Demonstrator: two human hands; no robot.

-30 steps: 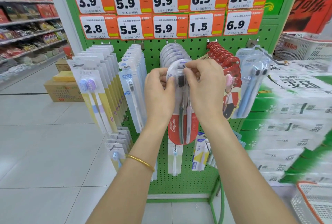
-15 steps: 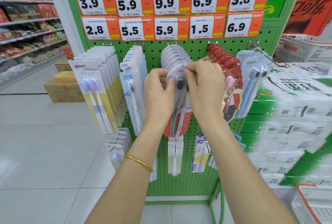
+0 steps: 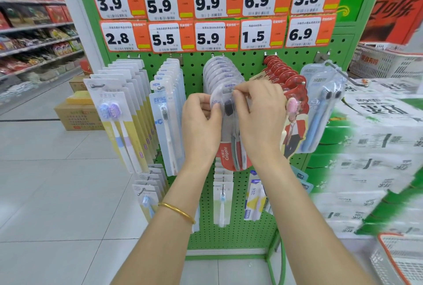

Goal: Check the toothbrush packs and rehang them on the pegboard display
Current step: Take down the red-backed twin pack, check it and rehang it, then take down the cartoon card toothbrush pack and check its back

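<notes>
Green pegboard [image 3: 238, 236] (perforated) carries toothbrush packs [image 3: 168, 120] and price tags [image 3: 208, 37].

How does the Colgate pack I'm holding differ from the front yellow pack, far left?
Colgate pack: rounded clear top, red base; yellow pack: rectangular card. Left hand and right hand pinch the Colgate pack; the yellow pack hangs untouched. Colgate pack's brush head is dark; yellow pack's are pastel blue and purple. Both are toothbrush packs.

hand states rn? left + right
Left hand: holding the Colgate toothbrush pack, thumb on its front.
Right hand: pinching the same pack's top.
</notes>
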